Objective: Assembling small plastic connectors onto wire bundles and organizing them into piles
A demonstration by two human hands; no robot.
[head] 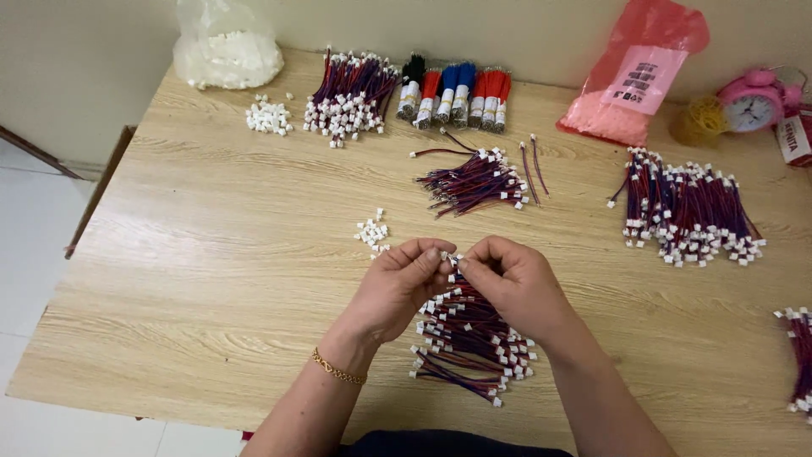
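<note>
Pinching a small white connector point(451, 263) between both hands over a wooden table point(211, 279).

Meeting fingertip to fingertip: left hand point(404, 283) and right hand point(507, 279), each closed on the connector, directly above a pile of red-and-blue wire leads point(469, 343) with white plugs. Lying just left of the hands, a small heap of loose white housings point(372, 233). Resting farther back: another bundle of leads point(474, 182), taped wire bundles point(457, 97), a clear bag point(227, 42), a pink bag point(634, 76), a pink alarm clock point(753, 101).
</note>
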